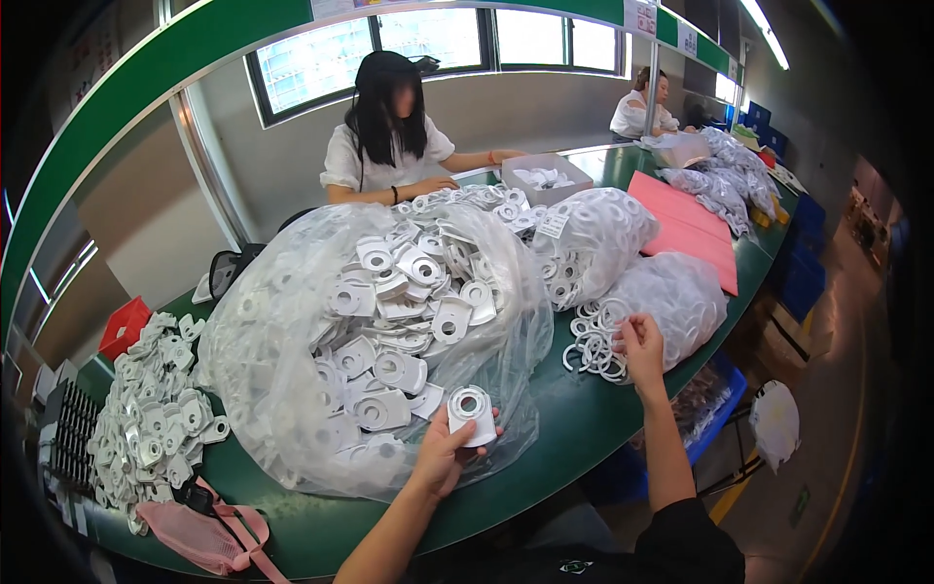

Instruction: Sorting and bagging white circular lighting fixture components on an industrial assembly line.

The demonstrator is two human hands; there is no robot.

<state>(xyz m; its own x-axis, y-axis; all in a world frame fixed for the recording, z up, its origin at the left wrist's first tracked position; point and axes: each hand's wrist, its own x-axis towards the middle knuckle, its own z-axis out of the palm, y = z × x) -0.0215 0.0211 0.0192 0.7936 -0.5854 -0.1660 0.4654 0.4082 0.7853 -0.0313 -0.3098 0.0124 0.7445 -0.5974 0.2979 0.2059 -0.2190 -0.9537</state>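
Plastic bracket [472,413], one piece, sits pinched in the left hand [443,454] over the open clear bag [263,360] of brackets too heaped to count. Right hand [642,346] fingers loose white rings [592,346]; its grip is hidden.

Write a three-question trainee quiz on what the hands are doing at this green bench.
1. True or false: the left hand holds a white plastic plate with a round hole.
2. What does the right hand touch? A) the red box B) the loose white rings C) the pink sheets
3. Fill in: the big heap of white plates lies in a clear plastic ____.

Key: 1 true; 2 B; 3 bag.
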